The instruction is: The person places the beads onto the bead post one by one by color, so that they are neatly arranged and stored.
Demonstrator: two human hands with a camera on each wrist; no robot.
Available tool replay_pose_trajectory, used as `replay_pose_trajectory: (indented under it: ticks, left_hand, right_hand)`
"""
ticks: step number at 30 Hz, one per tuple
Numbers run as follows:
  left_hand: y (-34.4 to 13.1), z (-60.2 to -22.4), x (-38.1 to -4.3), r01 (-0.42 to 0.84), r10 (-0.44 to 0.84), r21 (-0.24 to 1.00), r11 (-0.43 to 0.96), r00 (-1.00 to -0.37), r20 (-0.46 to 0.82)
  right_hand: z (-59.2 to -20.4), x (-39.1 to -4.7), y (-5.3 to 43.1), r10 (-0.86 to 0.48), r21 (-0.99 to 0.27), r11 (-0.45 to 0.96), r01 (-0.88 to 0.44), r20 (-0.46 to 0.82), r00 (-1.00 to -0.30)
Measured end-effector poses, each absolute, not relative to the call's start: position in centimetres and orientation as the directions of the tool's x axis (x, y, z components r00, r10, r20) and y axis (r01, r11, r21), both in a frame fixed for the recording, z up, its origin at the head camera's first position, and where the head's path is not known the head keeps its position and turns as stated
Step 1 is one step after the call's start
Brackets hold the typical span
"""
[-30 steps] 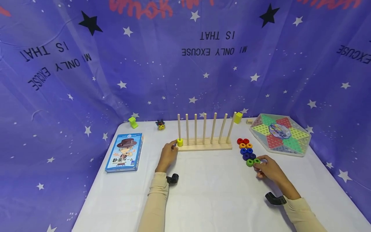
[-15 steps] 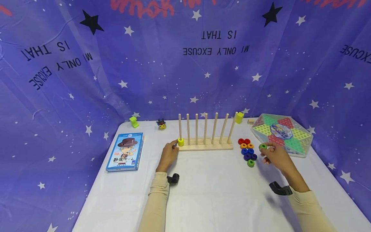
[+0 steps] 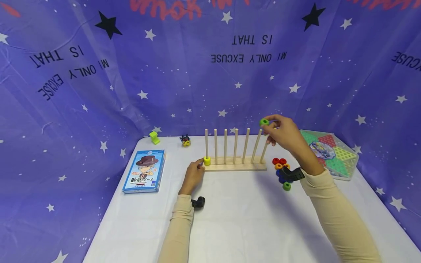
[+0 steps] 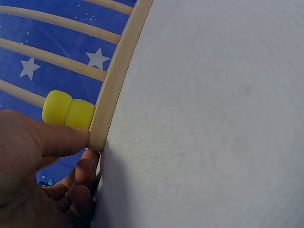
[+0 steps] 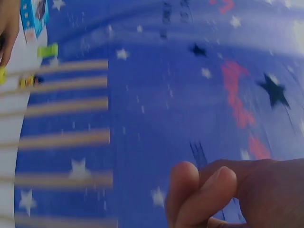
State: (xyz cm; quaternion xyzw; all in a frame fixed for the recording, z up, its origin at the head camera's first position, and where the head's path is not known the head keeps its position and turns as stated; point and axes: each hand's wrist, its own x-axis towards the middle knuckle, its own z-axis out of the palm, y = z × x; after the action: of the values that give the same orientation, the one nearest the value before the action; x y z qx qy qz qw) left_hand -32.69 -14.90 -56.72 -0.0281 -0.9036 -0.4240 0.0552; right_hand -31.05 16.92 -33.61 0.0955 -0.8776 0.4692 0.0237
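Head view: from my head, forward and down, wide, gets the table (image 3: 230,223), purple backdrop (image 3: 184,84), my left hand (image 3: 192,176) and right hand (image 3: 285,133). Left wrist view: tight, turned sideways, on the left end of the peg rack (image 3: 236,167). Right wrist: also sideways, past my fingers (image 5: 184,178) across the pegs. All three share some pegs
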Motion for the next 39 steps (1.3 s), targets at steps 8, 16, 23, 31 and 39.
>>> replay_pose_trajectory:
  ticks: [8, 16, 23, 31, 39]
  left_hand:
    - [-14.8, -56.5, -32.5, 0.104, 0.0, 0.76, 0.641, -0.991, 0.136]
    - [-14.5, -56.8, -32.1, 0.139, 0.006, 0.765, 0.629, -0.985, 0.174]
    - [-14.8, -56.3, -32.1, 0.165, 0.007, 0.755, 0.635, -0.978, 0.208]
    - [-14.8, -56.2, -32.2, 0.143, 0.003, 0.756, 0.639, -0.983, 0.184]
    - [-14.7, -56.2, -32.2, 0.153, 0.009, 0.755, 0.638, -0.981, 0.192]
  right_hand:
    - [-33.2, -34.4, 8.4, -0.351, -0.775, 0.567, -0.28, 0.081, -0.933]
    - [-34.6, -34.8, 4.2, -0.405, -0.766, 0.587, -0.263, 0.004, -0.914]
    - [-34.6, -35.0, 3.2, -0.393, -0.746, 0.611, -0.263, 0.003, -0.92]
    - [-34.6, -35.0, 3.5, -0.372, -0.733, 0.634, -0.247, -0.009, -0.928]
    - [-34.0, -34.1, 6.4, -0.358, -0.757, 0.592, -0.278, 0.062, -0.932]
